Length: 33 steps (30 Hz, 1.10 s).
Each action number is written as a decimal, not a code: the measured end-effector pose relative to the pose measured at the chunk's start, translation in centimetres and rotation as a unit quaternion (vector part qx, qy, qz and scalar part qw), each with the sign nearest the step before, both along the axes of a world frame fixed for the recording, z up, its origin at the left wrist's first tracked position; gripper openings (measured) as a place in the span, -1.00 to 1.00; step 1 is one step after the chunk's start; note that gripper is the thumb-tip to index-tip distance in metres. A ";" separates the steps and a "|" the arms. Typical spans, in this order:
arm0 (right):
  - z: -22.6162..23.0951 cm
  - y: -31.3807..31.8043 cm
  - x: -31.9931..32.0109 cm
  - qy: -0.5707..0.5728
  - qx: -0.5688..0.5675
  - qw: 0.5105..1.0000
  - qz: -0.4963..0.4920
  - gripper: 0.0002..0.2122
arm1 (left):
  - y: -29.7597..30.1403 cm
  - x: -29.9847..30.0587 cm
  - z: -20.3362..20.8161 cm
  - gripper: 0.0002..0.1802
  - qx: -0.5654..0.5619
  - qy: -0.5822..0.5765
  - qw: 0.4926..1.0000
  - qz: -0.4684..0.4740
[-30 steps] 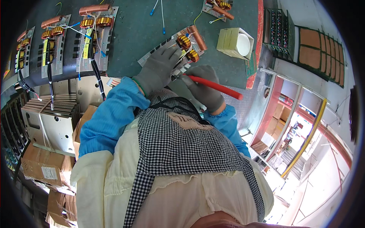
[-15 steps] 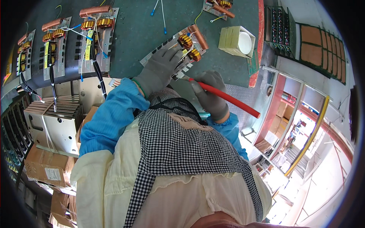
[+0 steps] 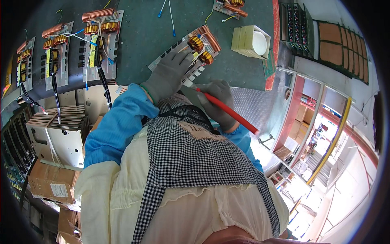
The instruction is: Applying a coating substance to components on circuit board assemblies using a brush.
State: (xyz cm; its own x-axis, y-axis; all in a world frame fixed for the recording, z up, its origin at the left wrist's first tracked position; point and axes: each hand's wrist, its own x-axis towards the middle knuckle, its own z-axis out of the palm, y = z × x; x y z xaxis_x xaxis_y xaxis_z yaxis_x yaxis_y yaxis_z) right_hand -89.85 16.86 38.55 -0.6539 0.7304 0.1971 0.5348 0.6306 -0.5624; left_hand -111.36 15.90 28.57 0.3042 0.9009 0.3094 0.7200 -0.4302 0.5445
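My left hand (image 3: 165,73), in a grey glove, lies across a circuit board (image 3: 161,59) at the table's near edge. Its fingers are stretched over the board; the thumb is hidden. Copper-wound toroid coils (image 3: 196,42) and a copper spring-like coil (image 3: 210,38) stand at the board's far right end. In my gloved right hand (image 3: 219,103), closed round its handle, is what looks like a red-handled brush (image 3: 231,110). Its pale flat tip is beside the board's near edge, next to several light tabs (image 3: 196,74); whether they touch cannot be made out.
Several similar boards with coils and black cables (image 3: 101,53) stand along the left. A box with a white round container (image 3: 259,43) is at the right table edge. Loose white leads (image 3: 172,20) and another board (image 3: 229,8) lie at the back. Tied metal plates (image 3: 61,138) are lower left.
My right hand has drawn left and slightly nearer with the red-handled brush, and its pale tip now shows broadside. My left hand has stayed on the board.
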 end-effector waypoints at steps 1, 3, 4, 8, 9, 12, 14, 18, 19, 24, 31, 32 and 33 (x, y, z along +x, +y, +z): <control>0.3 -0.2 0.3 -0.008 -0.007 1.000 -0.011 -0.84 | 0.0 0.0 0.0 -0.40 0.000 0.000 1.000 0.001; 0.9 -0.1 0.0 0.025 -0.014 0.999 -0.025 -0.84 | 0.1 0.1 0.3 -0.40 -0.017 -0.045 0.998 0.026; 1.1 -0.2 -0.1 0.057 -0.021 0.997 -0.040 -0.84 | 0.1 0.1 0.5 -0.40 -0.017 -0.045 0.999 0.024; 0.1 0.3 -0.7 0.017 -0.004 1.000 0.021 -0.84 | -0.2 0.2 0.2 -0.38 -0.019 -0.024 0.999 0.024; 0.1 -0.2 -0.1 0.011 -0.007 1.000 0.015 -0.84 | -0.1 0.3 0.2 -0.37 -0.009 -0.016 1.000 0.024; 1.0 0.1 0.6 0.015 -0.019 1.000 -0.004 -0.84 | 0.2 0.6 0.6 -0.38 -0.021 -0.045 0.998 0.036; 1.2 0.2 0.8 0.024 -0.026 0.999 -0.021 -0.85 | 0.0 0.4 1.5 -0.39 -0.017 -0.045 0.998 0.031; 0.6 1.5 1.6 0.020 -0.063 0.997 0.032 -0.84 | -0.2 1.0 1.1 -0.34 -0.029 -0.046 0.996 0.067; 0.9 1.5 2.5 0.022 -0.063 0.997 0.037 -0.84 | 0.0 1.4 1.6 -0.34 -0.017 -0.049 0.997 0.060; 5.6 6.3 9.5 0.185 -0.082 0.963 -0.179 -0.83 | -0.1 3.8 2.9 -0.25 -0.093 0.050 0.980 0.171; 6.2 18.8 15.0 -0.019 0.126 0.991 -0.035 -0.80 | 1.2 5.5 2.8 -0.24 -0.166 0.174 0.943 0.229; 5.9 19.5 15.3 -0.040 0.135 0.989 -0.032 -0.79 | 1.1 5.6 3.0 -0.28 -0.167 0.181 0.943 0.225; 5.2 20.4 15.6 -0.035 0.136 0.990 -0.027 -0.79 | 1.0 5.6 3.2 -0.31 -0.169 0.189 0.942 0.222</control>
